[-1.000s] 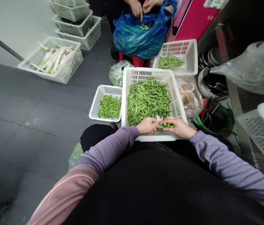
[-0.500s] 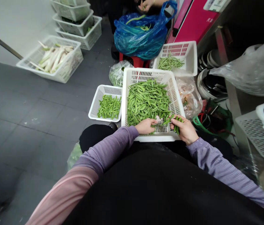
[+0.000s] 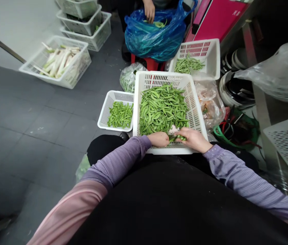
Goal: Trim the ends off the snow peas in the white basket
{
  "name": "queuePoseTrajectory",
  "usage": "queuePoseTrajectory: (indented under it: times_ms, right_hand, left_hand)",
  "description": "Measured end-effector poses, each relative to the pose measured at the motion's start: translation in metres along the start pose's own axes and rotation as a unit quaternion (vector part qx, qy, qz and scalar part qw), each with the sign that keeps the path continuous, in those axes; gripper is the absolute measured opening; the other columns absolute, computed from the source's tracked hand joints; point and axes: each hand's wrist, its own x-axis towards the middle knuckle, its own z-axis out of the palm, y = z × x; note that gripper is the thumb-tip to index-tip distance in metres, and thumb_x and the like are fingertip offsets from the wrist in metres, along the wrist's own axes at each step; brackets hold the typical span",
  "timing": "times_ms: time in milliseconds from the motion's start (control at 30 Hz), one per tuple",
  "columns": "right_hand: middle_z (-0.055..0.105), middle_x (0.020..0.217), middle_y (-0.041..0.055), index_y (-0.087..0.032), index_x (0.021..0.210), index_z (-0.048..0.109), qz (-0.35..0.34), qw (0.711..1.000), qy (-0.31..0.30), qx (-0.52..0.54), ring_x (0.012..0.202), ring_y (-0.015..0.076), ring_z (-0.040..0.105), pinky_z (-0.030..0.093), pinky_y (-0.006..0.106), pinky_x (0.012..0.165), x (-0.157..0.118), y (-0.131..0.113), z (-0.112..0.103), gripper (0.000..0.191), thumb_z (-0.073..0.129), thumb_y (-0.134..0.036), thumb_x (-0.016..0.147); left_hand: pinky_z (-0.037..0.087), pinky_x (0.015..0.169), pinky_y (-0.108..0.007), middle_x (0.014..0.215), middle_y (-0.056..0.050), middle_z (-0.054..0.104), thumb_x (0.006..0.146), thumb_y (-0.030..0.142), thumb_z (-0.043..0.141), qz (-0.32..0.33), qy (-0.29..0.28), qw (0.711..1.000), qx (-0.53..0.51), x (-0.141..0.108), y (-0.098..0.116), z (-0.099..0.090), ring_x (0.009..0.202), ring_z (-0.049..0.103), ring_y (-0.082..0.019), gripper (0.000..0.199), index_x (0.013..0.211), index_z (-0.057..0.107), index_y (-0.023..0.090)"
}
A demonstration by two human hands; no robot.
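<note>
A large white basket (image 3: 169, 150) rests at my lap, holding a heap of green pea pods (image 3: 163, 107). Over its near edge, my left hand (image 3: 159, 139) is closed, fingertips pinched at the end of a pod between the hands. My right hand (image 3: 194, 139) is closed around a few pea pods (image 3: 180, 137), its fingertips close to the left ones. Just behind the right fingers lies a small pale clump (image 3: 173, 129) in the basket. To the left, a smaller white basket (image 3: 103, 114) contains more green pods (image 3: 120, 115).
Another person's hand (image 3: 149, 12) reaches into a blue plastic bag (image 3: 155, 39) on a red stool (image 3: 150, 64). A basket of green beans (image 3: 188, 64) stands behind right. A basket of white-stemmed vegetables (image 3: 59, 61) and stacked baskets (image 3: 93, 41) are left. Shelving (image 3: 261, 105) stands right.
My right hand has moved left and inward with its pods, meeting my left hand. The other person's hand has moved left and down into the blue bag. The view has shifted slightly.
</note>
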Motion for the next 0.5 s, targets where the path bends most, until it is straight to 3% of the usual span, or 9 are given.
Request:
queuePoseTrajectory:
  times_ms: [67,100,200,267,333,400,433,467,500]
  right_hand:
    - [0.058,0.076,0.0056,-0.018,0.074,0.063,-0.064,0.993,-0.067,0.068,0.07,0.0163,0.053,0.038,0.026,0.062,0.004,-0.006,0.002,0.012,0.056,-0.028,0.073]
    - [0.057,0.074,0.0049,-0.018,0.069,0.062,-0.059,0.991,-0.064,0.106,0.07,0.0162,0.053,0.038,0.026,0.063,0.005,-0.009,0.003,0.011,0.057,-0.028,0.071]
    - [0.054,0.067,0.0018,-0.018,0.069,0.057,0.047,0.96,-0.007,0.274,0.064,0.0147,0.051,0.039,0.027,0.061,0.005,-0.02,0.009,0.014,0.061,-0.032,0.067]
    - [0.049,0.056,-0.0026,-0.019,0.073,0.054,0.135,0.892,0.0,0.431,0.051,0.0117,0.045,0.037,0.025,0.053,0.002,-0.026,0.014,0.018,0.059,-0.035,0.067]
    - [0.044,0.049,-0.0048,-0.02,0.071,0.05,0.195,0.803,0.018,0.563,0.044,0.0101,0.041,0.035,0.023,0.046,0.0,-0.023,0.018,0.019,0.056,-0.037,0.068]
    - [0.048,0.052,-0.0025,-0.02,0.067,0.046,0.234,0.741,0.091,0.623,0.046,0.0109,0.044,0.038,0.023,0.046,0.002,-0.006,0.015,0.017,0.052,-0.036,0.067]
    - [0.051,0.056,-0.0006,-0.02,0.066,0.045,0.253,0.731,0.141,0.617,0.049,0.0118,0.047,0.04,0.024,0.048,0.004,0.007,0.011,0.016,0.05,-0.035,0.067]
    - [0.053,0.06,0.0009,-0.02,0.068,0.044,0.275,0.741,0.184,0.585,0.052,0.0125,0.049,0.042,0.025,0.049,0.007,0.022,0.007,0.014,0.047,-0.034,0.068]
    - [0.055,0.063,0.0021,-0.02,0.07,0.045,0.294,0.772,0.212,0.522,0.053,0.0133,0.05,0.043,0.026,0.05,0.011,0.037,0.001,0.013,0.044,-0.033,0.069]
  left_hand:
    - [0.031,0.051,-0.019,0.051,0.002,0.051,0.074,0.02,0.043,0.04,0.03,0.999,0.013,-0.001,0.002,0.001,0.05,0.042,-0.008,0.022,0.063,0.061,0.014]
    - [0.031,0.052,-0.019,0.053,0.002,0.052,0.075,0.021,0.042,0.053,0.065,0.996,0.016,-0.001,0.003,0.002,0.051,0.042,-0.008,0.023,0.062,0.061,0.014]
    - [0.032,0.055,-0.019,0.058,0.001,0.054,0.081,0.025,0.037,0.058,0.209,0.976,0.018,0.001,0.005,0.006,0.055,0.043,-0.008,0.031,0.064,0.06,0.013]
    - [0.033,0.057,-0.019,0.062,0.0,0.056,0.084,0.026,0.033,0.056,0.274,0.96,0.015,0.004,0.004,0.01,0.058,0.045,-0.008,0.035,0.067,0.06,0.013]
    - [0.035,0.058,-0.02,0.066,-0.001,0.058,0.085,0.027,0.032,0.058,0.263,0.962,0.034,0.009,0.002,0.015,0.06,0.047,-0.009,0.035,0.07,0.06,0.013]
    - [0.037,0.059,-0.021,0.069,-0.002,0.06,0.083,0.025,0.034,0.053,0.199,0.975,0.082,0.012,-0.001,0.02,0.062,0.051,-0.011,0.032,0.071,0.062,0.014]
    - [0.039,0.06,-0.022,0.072,-0.004,0.061,0.081,0.024,0.036,0.044,0.165,0.979,0.107,0.013,-0.003,0.023,0.064,0.053,-0.012,0.03,0.073,0.063,0.014]
    - [0.04,0.061,-0.023,0.078,-0.005,0.062,0.079,0.023,0.039,0.033,0.142,0.981,0.129,0.014,-0.005,0.026,0.067,0.055,-0.013,0.028,0.076,0.064,0.014]
    - [0.042,0.063,-0.023,0.085,-0.007,0.062,0.077,0.021,0.041,0.02,0.132,0.98,0.146,0.015,-0.006,0.028,0.071,0.057,-0.015,0.026,0.082,0.065,0.014]
